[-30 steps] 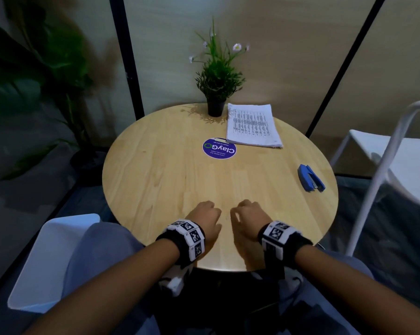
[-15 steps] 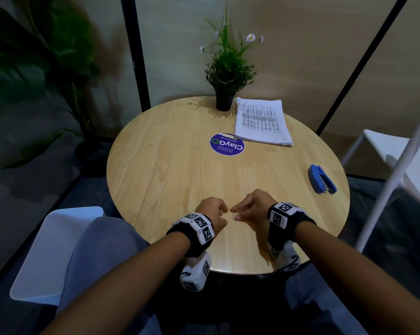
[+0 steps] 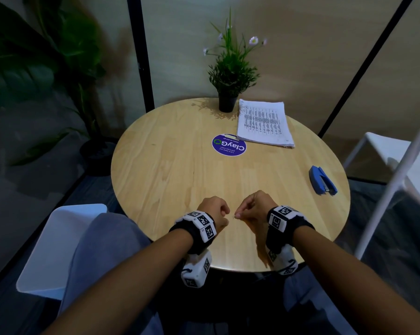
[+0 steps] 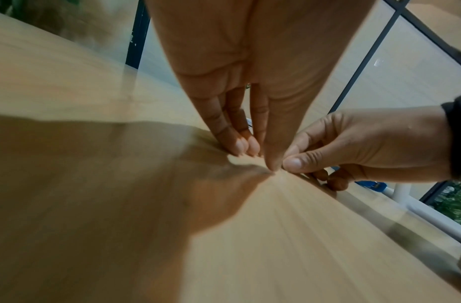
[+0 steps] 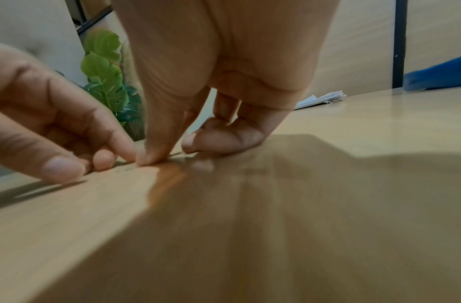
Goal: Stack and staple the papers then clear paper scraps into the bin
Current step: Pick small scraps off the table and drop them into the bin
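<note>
A stack of printed papers lies at the table's far right, its edge also showing in the right wrist view. A blue stapler lies near the right rim. Both hands are close together at the table's near edge. My right hand has thumb and forefinger pinched together on a tiny pale speck on the wood, too small to identify. My left hand is curled, its fingertips touching the table beside the right thumb, and holds nothing I can see.
The round wooden table carries a potted plant at the back and a purple round sticker. A white chair stands at the right. A white plastic seat or bin is at the lower left; I cannot tell which.
Both hands were resting apart as loose fists. They have risen onto their fingertips and drawn together until the fingertips almost meet. The papers and the stapler have not moved.
</note>
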The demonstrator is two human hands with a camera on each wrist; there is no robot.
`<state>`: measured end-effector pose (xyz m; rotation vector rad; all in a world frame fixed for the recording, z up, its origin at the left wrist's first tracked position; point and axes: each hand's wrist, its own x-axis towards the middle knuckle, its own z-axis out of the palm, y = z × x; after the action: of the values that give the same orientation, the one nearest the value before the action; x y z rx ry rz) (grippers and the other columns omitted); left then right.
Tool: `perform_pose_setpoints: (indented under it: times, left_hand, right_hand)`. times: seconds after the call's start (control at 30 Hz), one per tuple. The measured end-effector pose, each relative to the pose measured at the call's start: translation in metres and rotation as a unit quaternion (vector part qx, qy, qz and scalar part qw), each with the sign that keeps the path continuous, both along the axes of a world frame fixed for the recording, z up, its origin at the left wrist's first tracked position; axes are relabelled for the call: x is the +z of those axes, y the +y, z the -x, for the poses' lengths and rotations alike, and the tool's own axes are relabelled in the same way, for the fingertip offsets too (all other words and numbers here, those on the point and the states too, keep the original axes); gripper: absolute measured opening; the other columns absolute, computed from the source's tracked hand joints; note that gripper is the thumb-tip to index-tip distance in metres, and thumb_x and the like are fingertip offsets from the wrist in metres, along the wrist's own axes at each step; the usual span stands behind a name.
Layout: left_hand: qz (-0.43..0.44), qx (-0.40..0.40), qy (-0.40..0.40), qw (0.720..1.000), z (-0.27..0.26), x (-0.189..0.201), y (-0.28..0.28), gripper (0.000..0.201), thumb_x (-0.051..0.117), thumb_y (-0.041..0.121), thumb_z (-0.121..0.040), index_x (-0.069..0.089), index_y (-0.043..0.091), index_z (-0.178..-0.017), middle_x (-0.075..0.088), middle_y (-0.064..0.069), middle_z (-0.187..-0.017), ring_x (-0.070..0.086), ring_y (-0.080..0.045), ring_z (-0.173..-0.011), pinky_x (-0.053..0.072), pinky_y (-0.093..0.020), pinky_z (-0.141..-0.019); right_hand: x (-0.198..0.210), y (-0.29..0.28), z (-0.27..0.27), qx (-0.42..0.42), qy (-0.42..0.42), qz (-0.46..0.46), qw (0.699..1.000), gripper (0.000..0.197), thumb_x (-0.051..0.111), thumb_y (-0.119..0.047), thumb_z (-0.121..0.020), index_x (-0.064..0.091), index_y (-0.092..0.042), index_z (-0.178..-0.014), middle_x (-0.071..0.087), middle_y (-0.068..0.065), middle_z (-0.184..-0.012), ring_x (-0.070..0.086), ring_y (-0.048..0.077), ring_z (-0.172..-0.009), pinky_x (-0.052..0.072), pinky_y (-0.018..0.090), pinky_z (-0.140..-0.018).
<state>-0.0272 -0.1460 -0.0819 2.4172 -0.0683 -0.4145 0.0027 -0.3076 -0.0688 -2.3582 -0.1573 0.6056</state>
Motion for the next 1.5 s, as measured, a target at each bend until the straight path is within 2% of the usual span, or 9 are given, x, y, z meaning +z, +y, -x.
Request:
perform_pose_setpoints:
  times: [0.13,0.3,0.43,0.73,0.9,1.07,1.2,1.4,1.5]
  left_hand:
    - [-0.013,0.000,0.002,1.000,0.002,0.004,-0.001,0.031,0.070,0.012,-0.080,0.067,0.010,-0.111,0.068,-0.006,-0.106,0.063,-0.020,-0.097,0.046,-0.022,-0.080]
    - [-0.039,-0.008,0.002,0.999,0.002,0.009,-0.005,0.029,0.070,0.013,-0.081,0.067,0.011,-0.109,0.068,-0.006,-0.107,0.064,-0.021,-0.099,0.045,-0.022,-0.080]
    - [-0.068,-0.036,0.004,0.997,-0.002,0.012,-0.007,0.028,0.070,0.014,-0.082,0.068,0.011,-0.109,0.069,-0.007,-0.109,0.064,-0.024,-0.100,0.046,-0.025,-0.081]
    - [-0.053,-0.059,-0.006,0.997,-0.013,0.013,-0.015,0.023,0.074,0.014,-0.079,0.072,0.010,-0.102,0.072,-0.007,-0.105,0.066,-0.021,-0.098,0.050,-0.024,-0.084]
    - [-0.026,-0.061,-0.011,0.998,-0.011,0.012,-0.025,0.018,0.066,0.007,-0.084,0.074,0.009,-0.100,0.072,-0.009,-0.103,0.067,-0.022,-0.098,0.045,-0.019,-0.080]
    - [0.011,0.034,-0.032,0.999,-0.006,0.013,-0.018,0.018,0.072,0.010,-0.076,0.072,0.012,-0.094,0.068,-0.004,-0.089,0.063,-0.017,-0.083,0.047,-0.022,-0.070]
    - [-0.044,-0.007,-0.002,0.999,-0.001,0.010,-0.019,0.028,0.078,0.022,-0.073,0.071,0.010,-0.098,0.070,-0.006,-0.099,0.066,-0.021,-0.093,0.050,-0.025,-0.077]
    - [-0.048,-0.005,-0.003,0.999,-0.001,0.008,-0.031,0.017,0.075,0.019,-0.078,0.074,0.010,-0.093,0.073,-0.008,-0.099,0.066,-0.021,-0.095,0.045,-0.021,-0.075]
    - [-0.051,-0.016,-0.004,0.999,-0.004,0.009,-0.031,0.013,0.072,0.016,-0.081,0.076,0.011,-0.091,0.074,-0.008,-0.098,0.067,-0.021,-0.094,0.044,-0.020,-0.076]
  right_hand:
    - [-0.003,0.005,0.007,0.001,-0.029,0.042,0.999,0.016,0.073,-0.016,-0.080,0.067,-0.021,-0.066,0.064,-0.006,-0.069,0.060,0.010,-0.073,0.047,0.016,-0.065]
    - [-0.006,0.009,0.016,0.038,-0.079,0.104,0.991,0.009,0.062,-0.015,-0.087,0.070,-0.011,-0.088,0.062,-0.003,-0.083,0.058,0.014,-0.083,0.045,0.022,-0.079]
    - [-0.005,0.004,0.015,0.037,-0.082,0.118,0.989,0.011,0.058,-0.013,-0.088,0.068,-0.009,-0.092,0.071,0.005,-0.096,0.063,0.019,-0.093,0.047,0.026,-0.088]
    - [-0.002,-0.024,0.010,-0.011,-0.059,0.067,0.996,0.013,0.066,-0.016,-0.084,0.063,-0.021,-0.073,0.066,-0.002,-0.081,0.059,0.011,-0.079,0.043,0.015,-0.067]
    - [-0.005,-0.028,0.012,-0.028,-0.054,0.041,0.997,0.015,0.066,-0.017,-0.085,0.064,-0.022,-0.071,0.066,-0.002,-0.079,0.058,0.009,-0.075,0.042,0.011,-0.062]
    - [-0.005,-0.030,0.014,-0.039,-0.048,0.032,0.998,0.017,0.067,-0.018,-0.085,0.063,-0.023,-0.069,0.065,-0.003,-0.076,0.056,0.004,-0.068,0.041,0.011,-0.060]
    - [-0.005,-0.028,0.015,-0.046,-0.055,0.034,0.997,0.016,0.067,-0.017,-0.085,0.064,-0.022,-0.070,0.066,-0.002,-0.077,0.056,0.005,-0.070,0.041,0.011,-0.059]
    - [-0.006,-0.029,0.017,-0.053,-0.061,0.023,0.997,0.006,0.071,-0.015,-0.080,0.068,-0.020,-0.080,0.068,-0.001,-0.078,0.061,0.013,-0.077,0.042,0.014,-0.059]
    - [-0.002,-0.028,0.016,-0.023,-0.063,0.035,0.997,0.018,0.073,-0.017,-0.080,0.072,-0.021,-0.097,0.070,0.004,-0.091,0.061,0.015,-0.083,0.044,0.019,-0.068]
